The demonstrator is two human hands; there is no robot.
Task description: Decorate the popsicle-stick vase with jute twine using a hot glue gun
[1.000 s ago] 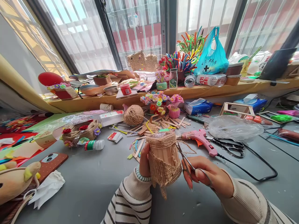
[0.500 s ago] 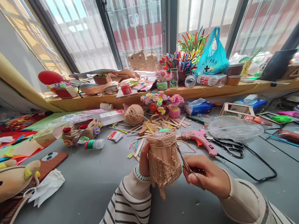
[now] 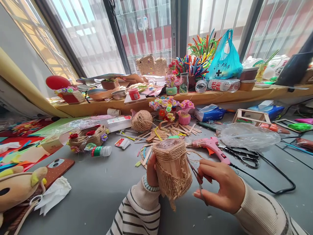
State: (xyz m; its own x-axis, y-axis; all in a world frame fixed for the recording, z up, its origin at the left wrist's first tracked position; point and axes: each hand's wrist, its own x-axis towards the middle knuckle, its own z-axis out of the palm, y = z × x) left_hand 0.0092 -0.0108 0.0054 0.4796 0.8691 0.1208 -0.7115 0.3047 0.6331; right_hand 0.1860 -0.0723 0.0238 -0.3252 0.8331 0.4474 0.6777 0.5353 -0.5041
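My left hand (image 3: 152, 171) is wrapped round the left side of a pot (image 3: 172, 166) covered in wooden sticks and jute twine, with clear plastic showing inside its rim. The pot is tilted above the table, and a twine end hangs from its bottom. In my right hand (image 3: 221, 186) is a pair of small metal scissors (image 3: 201, 187), thumb and fingers apart on the handles. Their tips are at the pot's right side, beside a loose strand of twine (image 3: 195, 152); whether they touch it I cannot tell.
Behind the pot lie loose wooden sticks (image 3: 189, 129) and a ball of twine (image 3: 141, 121). A pink glue gun (image 3: 212, 146) with a black cord and black-handled scissors (image 3: 246, 158) lie to the right. At left are a phone (image 3: 60, 166), crumpled tissue (image 3: 55, 195) and a small bottle (image 3: 101, 151).
My right thumb has moved down, away from the fingers, spreading the scissors' handles. The pot is tipped slightly more, showing more of its inside. The whole view has shifted a little.
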